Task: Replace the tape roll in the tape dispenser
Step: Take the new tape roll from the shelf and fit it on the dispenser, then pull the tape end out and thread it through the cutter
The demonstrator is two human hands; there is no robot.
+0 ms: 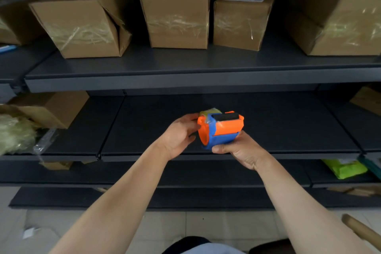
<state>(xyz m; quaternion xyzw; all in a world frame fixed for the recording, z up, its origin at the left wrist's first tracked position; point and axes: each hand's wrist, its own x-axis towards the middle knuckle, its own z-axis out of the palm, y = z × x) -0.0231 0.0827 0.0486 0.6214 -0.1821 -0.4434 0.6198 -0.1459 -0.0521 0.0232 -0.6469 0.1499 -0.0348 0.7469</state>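
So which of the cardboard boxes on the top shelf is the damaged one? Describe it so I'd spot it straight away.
Start at the dark grey metal shelving unit and take its upper shelf, where brown cardboard boxes stand in a row. The dented brown cardboard box is second from the left. Unlike the white-labelled brown cardboard box beside it, it leans, has a caved-in right side and shows no label.

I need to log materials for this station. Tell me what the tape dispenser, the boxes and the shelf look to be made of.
Tape dispenser: likely moulded plastic, matte orange and blue, with a dark foam-like pad on top. Boxes: brown corrugated cardboard, creased, banded with glossy clear tape. Shelf: probably painted sheet metal, dark grey, smooth with a folded front lip.
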